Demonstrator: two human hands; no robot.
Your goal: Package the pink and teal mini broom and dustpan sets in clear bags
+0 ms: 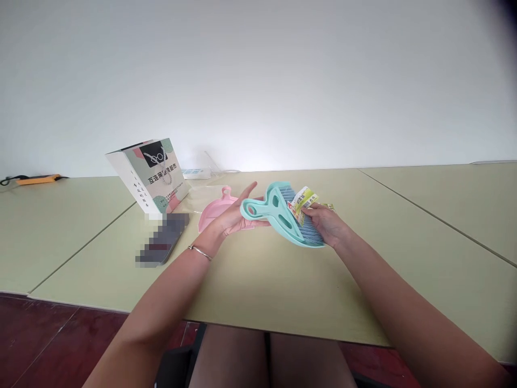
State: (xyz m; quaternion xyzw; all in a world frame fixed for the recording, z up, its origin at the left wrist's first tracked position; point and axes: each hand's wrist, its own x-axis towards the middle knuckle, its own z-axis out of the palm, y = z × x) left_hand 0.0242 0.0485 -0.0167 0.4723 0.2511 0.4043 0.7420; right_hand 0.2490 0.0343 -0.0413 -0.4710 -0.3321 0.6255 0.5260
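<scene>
Beside the pink dustpan (212,213), our right hand (327,223) clamps the teal brush (264,208) by its bristles, left hand (232,218) open under its handle: likely light, stiff, best gripped there.

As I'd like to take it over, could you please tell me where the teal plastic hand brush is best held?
Take the teal plastic hand brush by its flat cut-out grip, from the left: it points that way, onto the open left hand, while the right hand and a paper label cover the bristles.
</scene>
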